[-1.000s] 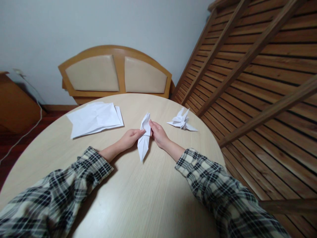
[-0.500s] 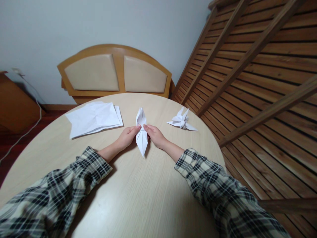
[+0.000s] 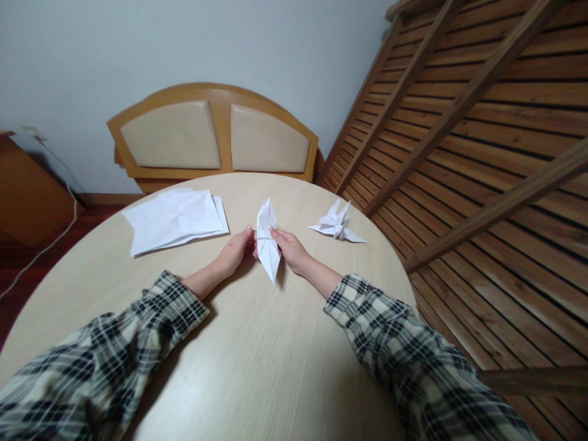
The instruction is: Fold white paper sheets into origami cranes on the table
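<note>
The folded white paper point(image 3: 267, 243) is held over the desk point(image 3: 275, 367), left of the paper crane point(image 3: 339, 227), its long axis running away from the person, near tip angled slightly craneward. The right hand point(image 3: 292, 251), on the crane's side, pinches its edge, thumb on top. The left hand point(image 3: 234, 250), on the side away from the crane, curls at the opposite edge; whether it grips, I cannot tell. Sheets point(image 3: 177, 220) lie farther left of the crane.

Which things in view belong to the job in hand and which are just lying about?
Belongs:
long, pointed folded white paper, in the right hand, left hand at its edge
likely, creased white paper sheets
likely, spiky folded white paper figure
pale round table

Just there:
white cable
arched padded headboard
slatted brown wooden panel
</note>
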Action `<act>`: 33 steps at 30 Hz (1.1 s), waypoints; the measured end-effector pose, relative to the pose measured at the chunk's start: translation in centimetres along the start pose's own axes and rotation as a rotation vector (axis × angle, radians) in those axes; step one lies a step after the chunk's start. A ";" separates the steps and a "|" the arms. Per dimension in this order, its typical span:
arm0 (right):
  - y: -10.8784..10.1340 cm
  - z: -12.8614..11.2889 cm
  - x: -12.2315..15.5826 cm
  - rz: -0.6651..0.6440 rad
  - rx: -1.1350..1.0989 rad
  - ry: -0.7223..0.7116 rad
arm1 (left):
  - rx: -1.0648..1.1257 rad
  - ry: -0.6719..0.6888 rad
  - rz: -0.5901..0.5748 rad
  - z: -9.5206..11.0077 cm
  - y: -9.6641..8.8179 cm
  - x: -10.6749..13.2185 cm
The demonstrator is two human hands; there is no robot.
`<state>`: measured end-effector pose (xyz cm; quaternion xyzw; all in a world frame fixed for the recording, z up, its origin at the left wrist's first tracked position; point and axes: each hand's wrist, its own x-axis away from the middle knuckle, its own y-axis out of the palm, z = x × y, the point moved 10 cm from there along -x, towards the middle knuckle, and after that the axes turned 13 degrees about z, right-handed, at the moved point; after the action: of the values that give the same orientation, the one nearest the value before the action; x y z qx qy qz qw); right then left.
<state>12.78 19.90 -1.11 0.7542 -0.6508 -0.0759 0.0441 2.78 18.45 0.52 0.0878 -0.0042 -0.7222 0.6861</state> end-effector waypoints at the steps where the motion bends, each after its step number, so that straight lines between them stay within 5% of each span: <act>1: -0.3 0.1 -0.2 0.029 -0.029 0.012 | -0.042 0.082 0.053 0.5 -0.7 -0.2; 6: -1.2 0.3 -0.5 0.120 -0.129 0.077 | -0.521 0.687 0.295 5.6 -2.3 1.2; 9: -1.1 0.1 -0.4 0.116 -0.136 0.094 | -0.800 0.921 0.242 6.8 -0.6 2.5; 12: -0.6 0.1 -0.3 0.077 -0.110 0.108 | -0.929 1.014 0.160 6.9 0.6 3.1; 27: 0.1 -0.5 0.3 -0.021 -0.026 0.066 | -0.829 0.994 0.097 7.5 1.2 3.4; 33: -0.1 -0.4 0.2 -0.003 -0.084 0.084 | -0.600 0.588 0.183 5.1 -0.9 1.4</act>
<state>13.00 19.73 -0.75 0.7553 -0.6433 -0.0714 0.1028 1.12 16.56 5.28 0.0859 0.3940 -0.5718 0.7145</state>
